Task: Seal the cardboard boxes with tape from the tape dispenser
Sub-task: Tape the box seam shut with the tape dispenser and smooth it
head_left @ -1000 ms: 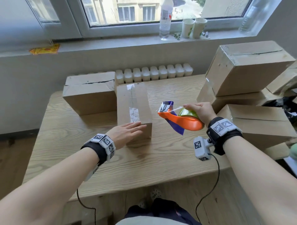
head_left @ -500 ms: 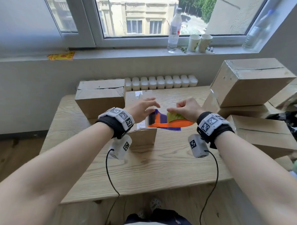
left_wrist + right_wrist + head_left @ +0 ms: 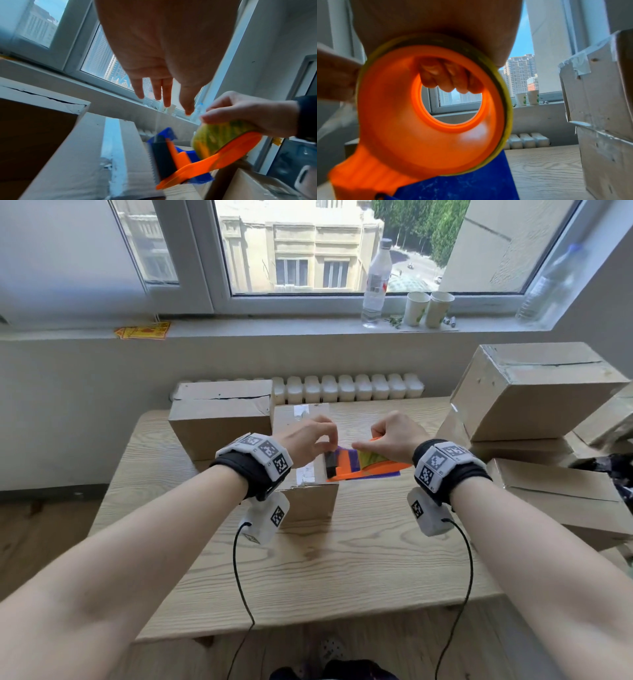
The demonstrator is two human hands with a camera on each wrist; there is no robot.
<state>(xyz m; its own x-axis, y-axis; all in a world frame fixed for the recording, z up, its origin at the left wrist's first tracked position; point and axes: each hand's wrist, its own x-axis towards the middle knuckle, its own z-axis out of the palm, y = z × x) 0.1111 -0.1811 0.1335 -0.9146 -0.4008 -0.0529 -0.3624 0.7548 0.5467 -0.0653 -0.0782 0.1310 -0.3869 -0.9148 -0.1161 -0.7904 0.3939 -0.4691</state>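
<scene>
The left hand [image 3: 305, 441], which lay flat on the near end of the taped cardboard box [image 3: 301, 477] a second ago, is now lifted off it, its fingers [image 3: 166, 93] reaching over the black front end of the tape dispenser [image 3: 363, 465]. The right hand [image 3: 394, 436] has brought the dispenser lower and leftward, beside the box's right edge.

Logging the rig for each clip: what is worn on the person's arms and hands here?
Both forearms are bare, with no sleeves or gloves. Each wrist carries a black strap topped by a white block with black square markers, left and right. Under each wrist hangs a small white camera housing with its own marker, left and right, trailing a thin black cable.
</scene>
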